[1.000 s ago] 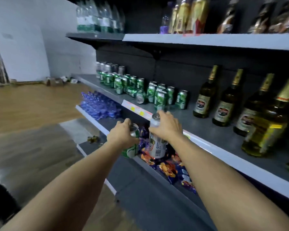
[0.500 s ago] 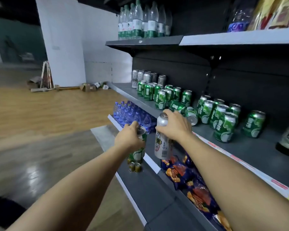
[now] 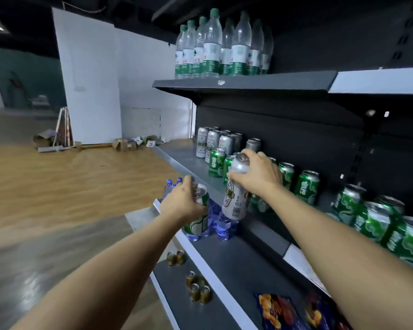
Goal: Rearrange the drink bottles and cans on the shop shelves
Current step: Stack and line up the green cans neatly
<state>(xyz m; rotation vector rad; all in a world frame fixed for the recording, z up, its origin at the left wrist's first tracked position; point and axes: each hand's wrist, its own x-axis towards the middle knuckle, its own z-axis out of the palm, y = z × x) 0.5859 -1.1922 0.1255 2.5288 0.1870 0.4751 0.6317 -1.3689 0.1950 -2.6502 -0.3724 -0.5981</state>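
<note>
My left hand (image 3: 183,202) grips a green and white can (image 3: 198,216) by its top, held in the air in front of the middle shelf (image 3: 188,160). My right hand (image 3: 258,173) grips a tall silver can (image 3: 235,194) by its upper end, tilted, just at that shelf's front edge. Behind it stand silver cans (image 3: 212,141) at the shelf's left end and green cans (image 3: 306,186) in a row running right. Clear water bottles with green labels (image 3: 215,48) fill the top shelf.
Blue-capped small water bottles (image 3: 221,225) sit on the lower shelf under my hands. Small gold-topped bottles (image 3: 198,290) and snack bags (image 3: 279,310) lie on the bottom shelves. Wooden floor with cardboard boxes (image 3: 124,145) stretches left, ending at a white wall.
My view has swung left along the shelves; the brown glass bottles have left the frame. Both hands, still holding their cans, have risen toward the silver cans at the shelf's left end.
</note>
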